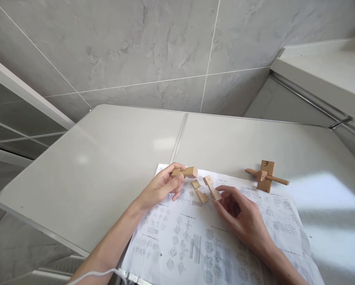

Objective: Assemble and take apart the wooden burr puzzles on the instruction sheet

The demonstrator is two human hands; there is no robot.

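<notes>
My left hand grips a wooden puzzle piece between thumb and fingers, above the far edge of the printed sheet. A second notched wooden piece lies on the paper between my two hands. Fingers and thumb of my right hand pinch the near end of a third notched piece, which has a small dark mark on its far end. Part of the left piece is hidden behind my fingers.
Printed diagrams cover the large white sheet on the pale folding table. At the right stands a wooden assembly of a marked block crossed by a rod. A white cable runs by my left forearm. Behind is a grey tiled wall.
</notes>
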